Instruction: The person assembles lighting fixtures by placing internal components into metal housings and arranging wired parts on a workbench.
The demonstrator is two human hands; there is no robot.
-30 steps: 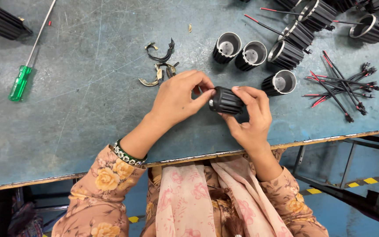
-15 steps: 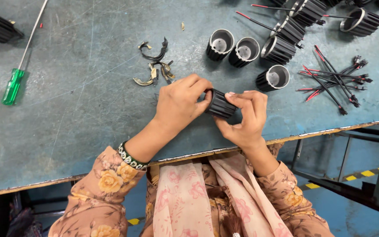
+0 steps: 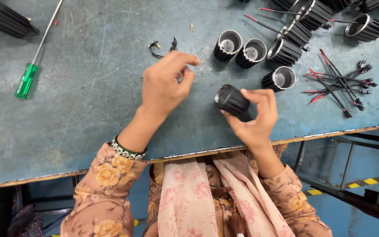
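My right hand (image 3: 257, 118) grips a black ribbed cylinder housing (image 3: 231, 100) just above the table's near edge, its closed end turned to the left. My left hand (image 3: 165, 83) has left the housing and hovers over the blue-grey table (image 3: 88, 114), fingers loosely curled and apart, nothing visible in them. Its fingertips are close to a few small curved dark clips (image 3: 159, 47) lying just beyond. Part of the clip pile is hidden under the hand.
Several open black ribbed housings (image 3: 251, 52) stand at the back right, one nearer (image 3: 279, 79). A bundle of red and black wires with connectors (image 3: 338, 83) lies at right. A green-handled screwdriver (image 3: 27, 81) and another black ribbed part (image 3: 5, 19) lie at far left.
My left hand let go of the housing and moved left and away toward the clips. The right hand now holds the housing alone.
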